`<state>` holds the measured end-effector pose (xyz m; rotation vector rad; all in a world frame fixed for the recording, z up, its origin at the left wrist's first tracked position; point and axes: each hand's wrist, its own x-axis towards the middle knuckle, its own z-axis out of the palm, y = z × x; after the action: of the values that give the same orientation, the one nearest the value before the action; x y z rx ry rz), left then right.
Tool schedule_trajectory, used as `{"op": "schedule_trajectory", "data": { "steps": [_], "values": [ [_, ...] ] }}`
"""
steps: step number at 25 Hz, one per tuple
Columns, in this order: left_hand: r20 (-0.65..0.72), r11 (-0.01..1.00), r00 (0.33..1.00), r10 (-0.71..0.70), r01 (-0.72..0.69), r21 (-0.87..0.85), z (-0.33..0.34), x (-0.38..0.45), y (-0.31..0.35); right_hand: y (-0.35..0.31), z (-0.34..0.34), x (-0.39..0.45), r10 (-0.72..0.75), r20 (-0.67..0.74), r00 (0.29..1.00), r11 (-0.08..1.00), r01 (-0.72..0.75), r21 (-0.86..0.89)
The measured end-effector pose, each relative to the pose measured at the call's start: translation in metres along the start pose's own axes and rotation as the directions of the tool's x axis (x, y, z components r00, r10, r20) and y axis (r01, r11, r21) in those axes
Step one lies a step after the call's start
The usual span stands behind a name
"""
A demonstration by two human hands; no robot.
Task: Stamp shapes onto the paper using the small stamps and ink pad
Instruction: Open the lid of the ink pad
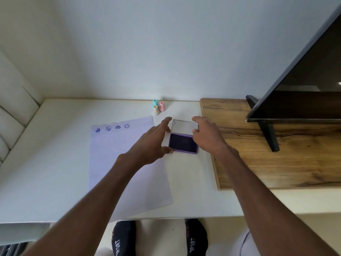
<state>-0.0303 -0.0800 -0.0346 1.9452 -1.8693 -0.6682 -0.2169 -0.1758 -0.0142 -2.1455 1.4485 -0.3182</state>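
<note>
- The ink pad point(183, 144) is seen just right of the frame's centre on the white surface point(55, 163), its lid point(184, 127) swung back and standing open at the far edge, the dark purple pad exposed.
- The left hand point(153, 143) is held at the pad's left side, fingers spread; its thumb appears to touch the case's near left corner, though a firm grip cannot be confirmed.
- The right hand point(206, 135) is placed at the pad's right edge, with fingers curled against the lid's right side near the hinge; whether the lid is pinched or merely touched cannot be told.
- No stamp is held by either hand.
- The paper point(127, 163) lies left of the pad, partly beneath the left forearm. Four purple prints point(112, 128), hearts and smiley faces, are lined up along its far edge; the rest of the sheet is blank.
- Three small stamps point(158, 107), teal, pink and cream, stand clustered beyond the pad, near the wall, apart from both hands.
- The step in hand is judged to be handling of the ink pad case: steadying it, or opening or closing the lid; which one cannot be settled.
- If stamping is to go on, a stamp must be fetched from the cluster, pressed squarely onto the ink, then set on a blank part of the sheet.
</note>
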Motion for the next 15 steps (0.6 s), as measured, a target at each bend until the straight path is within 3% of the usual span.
{"op": "schedule_trajectory", "data": {
  "steps": [6,12,15],
  "values": [
    [0.011,1.000,1.000,-0.008,0.008,0.015,-0.002,0.001,0.003,-0.002,-0.002,-0.002,-0.006,0.022,1.000,1.000,0.006,-0.009],
    [-0.033,0.999,0.999,-0.019,0.021,0.047,-0.015,-0.012,0.001,-0.005,-0.013,-0.001,0.055,-0.262,0.963,0.983,-0.006,0.184],
    [-0.066,0.991,0.997,-0.033,0.041,0.130,-0.026,-0.022,-0.006,-0.010,-0.009,-0.002,0.059,-0.306,0.950,0.976,0.010,0.218]
  ]
}}
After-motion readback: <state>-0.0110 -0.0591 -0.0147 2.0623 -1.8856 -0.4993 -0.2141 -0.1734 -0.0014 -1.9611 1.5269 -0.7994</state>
